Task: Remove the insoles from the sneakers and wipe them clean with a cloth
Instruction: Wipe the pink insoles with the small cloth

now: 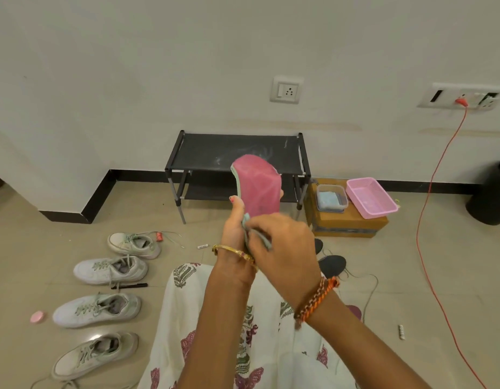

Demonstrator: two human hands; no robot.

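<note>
A pink insole (258, 186) with a pale green edge stands upright in front of me, its lower end gripped in my left hand (236, 226). My right hand (282, 242) is closed on a light blue-green cloth (255, 234) pressed against the lower part of the insole. Several white sneakers with pale green laces lie in a column on the floor at my left, among them one (133, 244) at the far end, one (109, 269) behind it and one (95, 310) nearer me. Dark shoes (331, 263) show partly behind my right wrist.
A black low shoe rack (237, 153) stands against the wall. Right of it a cardboard box (347, 223) carries a clear container (331, 197) and a pink basket (370, 196). An orange cable (428, 192) hangs from a wall socket. A black bin (493, 192) sits far right. A pen (129, 285) lies by the sneakers.
</note>
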